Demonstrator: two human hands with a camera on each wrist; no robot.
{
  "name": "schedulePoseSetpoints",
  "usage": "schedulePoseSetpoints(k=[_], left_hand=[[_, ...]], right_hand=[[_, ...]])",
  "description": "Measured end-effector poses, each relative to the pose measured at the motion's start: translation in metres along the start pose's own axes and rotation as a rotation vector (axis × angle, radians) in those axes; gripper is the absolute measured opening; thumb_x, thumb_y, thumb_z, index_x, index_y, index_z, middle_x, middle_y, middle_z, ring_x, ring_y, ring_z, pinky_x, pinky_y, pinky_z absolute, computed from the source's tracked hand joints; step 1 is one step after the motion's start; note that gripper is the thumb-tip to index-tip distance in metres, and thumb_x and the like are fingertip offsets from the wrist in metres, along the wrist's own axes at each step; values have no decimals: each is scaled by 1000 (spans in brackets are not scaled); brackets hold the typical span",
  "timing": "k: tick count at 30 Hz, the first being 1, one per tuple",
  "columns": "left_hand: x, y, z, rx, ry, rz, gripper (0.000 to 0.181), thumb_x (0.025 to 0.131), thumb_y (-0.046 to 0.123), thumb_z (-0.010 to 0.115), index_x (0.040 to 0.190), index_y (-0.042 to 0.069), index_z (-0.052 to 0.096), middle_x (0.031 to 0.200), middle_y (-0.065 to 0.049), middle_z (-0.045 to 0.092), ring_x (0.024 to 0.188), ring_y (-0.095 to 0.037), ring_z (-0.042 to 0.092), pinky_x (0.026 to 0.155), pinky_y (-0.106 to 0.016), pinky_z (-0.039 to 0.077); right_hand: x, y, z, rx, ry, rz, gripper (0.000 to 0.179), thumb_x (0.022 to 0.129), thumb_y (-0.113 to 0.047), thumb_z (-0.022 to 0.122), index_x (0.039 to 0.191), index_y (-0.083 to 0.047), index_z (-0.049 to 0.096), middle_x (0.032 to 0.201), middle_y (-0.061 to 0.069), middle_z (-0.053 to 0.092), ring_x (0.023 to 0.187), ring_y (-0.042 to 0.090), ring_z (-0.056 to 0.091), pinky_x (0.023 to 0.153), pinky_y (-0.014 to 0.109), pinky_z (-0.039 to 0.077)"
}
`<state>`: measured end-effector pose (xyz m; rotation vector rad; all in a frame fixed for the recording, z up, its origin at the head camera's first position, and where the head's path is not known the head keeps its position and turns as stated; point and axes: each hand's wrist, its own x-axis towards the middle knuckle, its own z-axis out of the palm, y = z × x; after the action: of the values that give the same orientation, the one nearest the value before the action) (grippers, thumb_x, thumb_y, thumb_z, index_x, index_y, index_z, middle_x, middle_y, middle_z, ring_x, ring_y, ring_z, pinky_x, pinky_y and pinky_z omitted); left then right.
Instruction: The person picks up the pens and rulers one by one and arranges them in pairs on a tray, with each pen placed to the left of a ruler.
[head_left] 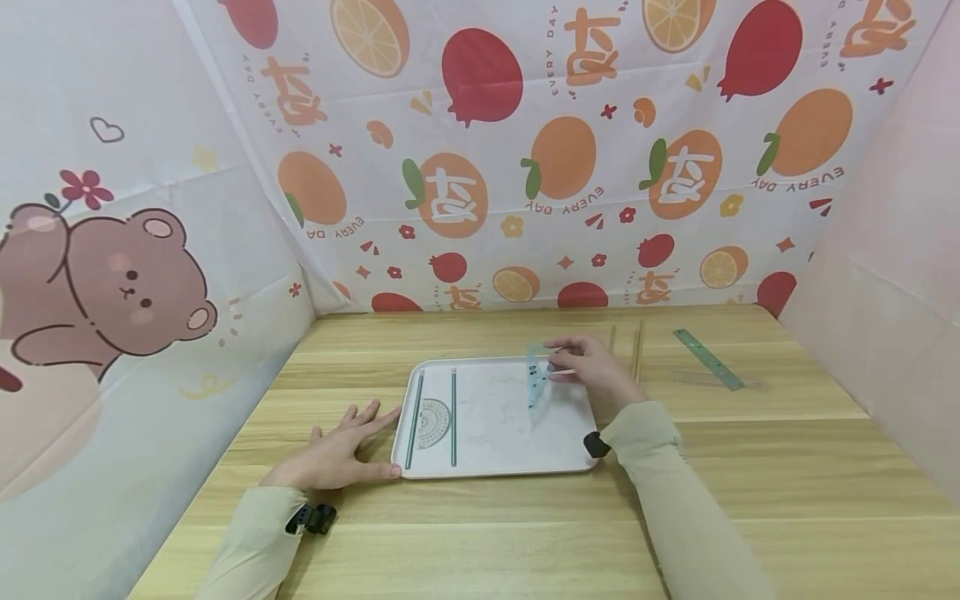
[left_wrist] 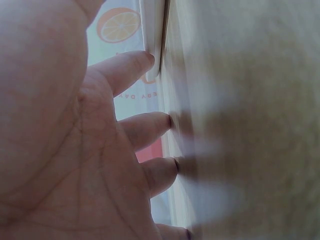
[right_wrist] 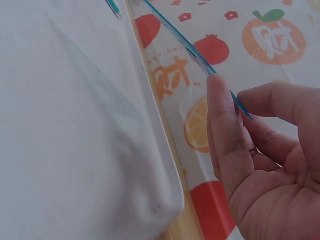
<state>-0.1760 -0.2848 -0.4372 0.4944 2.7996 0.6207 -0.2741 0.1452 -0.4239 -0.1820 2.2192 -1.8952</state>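
My right hand (head_left: pixel 588 367) pinches a clear blue set square (head_left: pixel 535 379) between thumb and fingers, above the right part of a white tray (head_left: pixel 495 475). In the right wrist view the set square (right_wrist: pixel 182 40) is seen nearly edge-on, and a pale shadow falls on the tray. My left hand (head_left: pixel 341 454) is spread at the tray's left side, with thumb and index fingertips at its rim; the other fingertips (left_wrist: pixel 162 172) rest on the table. Inside the tray, at the left, a clear protractor (head_left: pixel 433 423) lies between two dark green pencils, the left one (head_left: pixel 414 421) and the right one (head_left: pixel 453 417).
Right of the tray, thin wooden sticks (head_left: pixel 637 350) lie on the wooden table (head_left: pixel 480 542), partly behind my right hand. Farther right are a green ruler (head_left: pixel 707 358) and a faint clear strip (head_left: pixel 712 379). A fruit-printed cloth (head_left: pixel 510 225) hangs along the table's back edge.
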Motion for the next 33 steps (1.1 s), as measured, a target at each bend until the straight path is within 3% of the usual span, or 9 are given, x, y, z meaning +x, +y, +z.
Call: schedulePoseSetpoints(k=[11,17,25,33], left_hand=[[1,-1,0,3,1,4,102,87,70,78,170,29,35,177,-28,18,160,-64,7,104,-99,3],[1,-1,0,-2,1,5,102,87,70,78,170,29,35,177,-28,18,160,-65,7,104,-99,2],[1,-1,0,0,1,-2,102,87,70,78,170,30,35,178,-27,18,160,-64,7,105,-99,2],[0,-1,0,2,0,-2,102,87,71,78,170,30,34,178,-27,18,161,-64,7,105,-99,2]], right_hand=[[11,-1,24,-23,-34,26,36,106,-1,61,141,5,64,113,12,68,98,15,69,89,32,66],[10,-3,38,-25,-67,60,34,106,-1,63,140,2,66,120,15,68,102,18,70,94,37,66],[12,-3,56,-67,-105,67,31,106,-3,62,136,0,68,116,15,69,94,16,71,85,29,66],[15,-6,75,-142,-136,74,28,106,-7,65,133,-5,72,120,14,70,92,15,71,84,28,66]])
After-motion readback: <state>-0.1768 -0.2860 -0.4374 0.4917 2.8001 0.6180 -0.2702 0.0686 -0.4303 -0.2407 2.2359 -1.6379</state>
